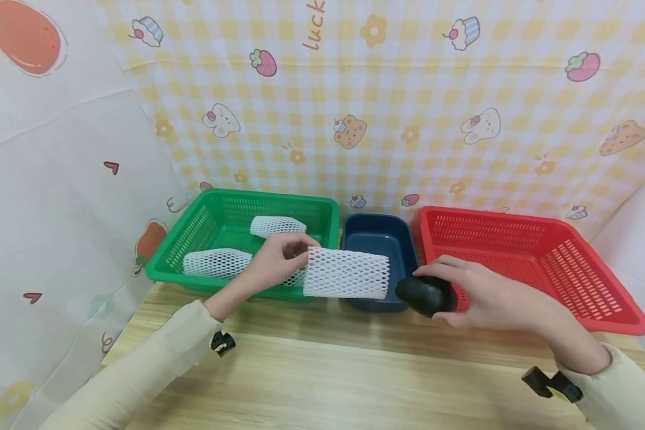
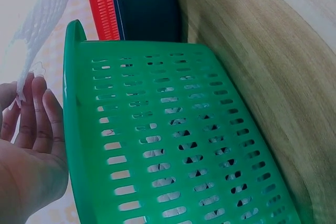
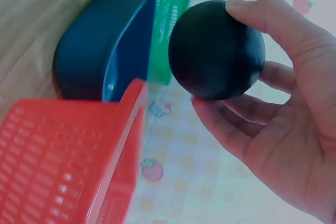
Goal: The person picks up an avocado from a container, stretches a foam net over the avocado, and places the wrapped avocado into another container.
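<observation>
My left hand (image 1: 276, 261) pinches one end of a white foam net sleeve (image 1: 346, 273), which stretches sideways in front of the blue bin (image 1: 378, 230). In my right hand (image 1: 478, 292) is a dark, smooth, rounded fruit, perhaps an avocado (image 1: 426, 295), its narrower end pointing toward the sleeve. A small gap separates the fruit from the sleeve's free end. The right wrist view shows the thumb and fingers curled round the fruit (image 3: 216, 51). In the left wrist view the sleeve (image 2: 44, 17) rises from the fingertips of the left hand (image 2: 37, 140).
The green basket (image 1: 242, 196) at left contains several more white foam sleeves (image 1: 217, 263). A red basket (image 1: 586, 280) stands at right, with the blue bin between the two. All rest on a wooden table (image 1: 322, 370) against a patterned cloth backdrop (image 1: 322, 119).
</observation>
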Demonstrator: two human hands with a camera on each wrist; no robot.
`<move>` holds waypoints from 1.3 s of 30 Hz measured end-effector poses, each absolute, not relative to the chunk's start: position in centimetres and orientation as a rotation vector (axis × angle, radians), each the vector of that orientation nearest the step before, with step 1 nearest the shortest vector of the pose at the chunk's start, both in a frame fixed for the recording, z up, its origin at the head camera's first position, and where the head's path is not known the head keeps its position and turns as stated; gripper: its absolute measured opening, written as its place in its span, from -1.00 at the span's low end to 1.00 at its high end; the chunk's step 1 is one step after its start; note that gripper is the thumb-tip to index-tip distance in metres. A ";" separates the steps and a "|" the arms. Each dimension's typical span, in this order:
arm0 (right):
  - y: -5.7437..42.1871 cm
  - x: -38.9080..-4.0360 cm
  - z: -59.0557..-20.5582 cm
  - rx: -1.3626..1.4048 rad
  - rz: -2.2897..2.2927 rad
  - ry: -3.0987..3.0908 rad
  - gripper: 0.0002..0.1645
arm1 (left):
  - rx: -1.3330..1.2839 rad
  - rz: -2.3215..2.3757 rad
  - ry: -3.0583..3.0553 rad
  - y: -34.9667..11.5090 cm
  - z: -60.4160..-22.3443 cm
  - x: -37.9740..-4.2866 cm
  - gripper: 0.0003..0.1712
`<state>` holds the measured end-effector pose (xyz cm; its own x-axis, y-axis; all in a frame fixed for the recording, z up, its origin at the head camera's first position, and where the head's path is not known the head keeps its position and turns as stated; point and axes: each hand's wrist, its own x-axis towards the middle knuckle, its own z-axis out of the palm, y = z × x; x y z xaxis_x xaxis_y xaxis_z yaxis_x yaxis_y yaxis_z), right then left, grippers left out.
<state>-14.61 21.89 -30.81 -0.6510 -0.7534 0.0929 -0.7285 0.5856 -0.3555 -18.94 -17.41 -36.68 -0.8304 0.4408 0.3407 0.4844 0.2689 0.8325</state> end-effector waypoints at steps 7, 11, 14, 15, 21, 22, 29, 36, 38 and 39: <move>22.5 -15.6 -31.3 -1.265 -0.530 2.861 -0.17 | -0.902 -1.660 -2.470 -17.4 -36.6 -18.8 -0.74; 22.3 -16.0 -31.5 -1.297 -0.548 2.859 -0.12 | -0.909 -1.687 -2.456 -17.2 -36.4 -18.8 -0.74; 22.0 -16.2 -31.5 -1.323 -0.580 2.853 -0.05 | -0.918 -1.693 -2.446 -17.0 -36.4 -18.9 -0.75; 21.9 -16.3 -31.5 -1.327 -0.589 2.855 -0.01 | -0.924 -1.694 -2.443 -17.0 -36.4 -19.0 -0.76; 21.1 -16.6 -31.4 -1.344 -0.662 2.823 0.14 | -0.957 -1.680 -2.431 -16.3 -36.4 -19.2 -0.79; 21.0 -16.6 -31.3 -1.345 -0.668 2.816 0.15 | -0.962 -1.678 -2.428 -16.2 -36.4 -19.3 -0.79; 20.2 -16.7 -31.2 -1.360 -0.665 2.792 0.19 | -0.997 -1.665 -2.397 -15.4 -36.4 -19.4 -0.76; 19.5 -16.7 -31.4 -1.373 -0.643 2.791 0.07 | -1.039 -1.677 -2.364 -14.8 -36.7 -19.5 -0.76; 19.5 -16.7 -31.5 -1.387 -0.648 2.791 -0.03 | -1.047 -1.679 -2.362 -14.7 -36.7 -19.5 -0.77; 19.5 -16.7 -31.5 -1.394 -0.648 2.792 -0.07 | -1.051 -1.678 -2.364 -14.7 -36.7 -19.5 -0.77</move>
<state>-16.69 19.46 -31.52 -0.6167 -0.7566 0.2172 -0.7750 0.5351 -0.3363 -19.51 -14.68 -36.69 -0.7661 0.4909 0.4148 0.5537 0.1764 0.8138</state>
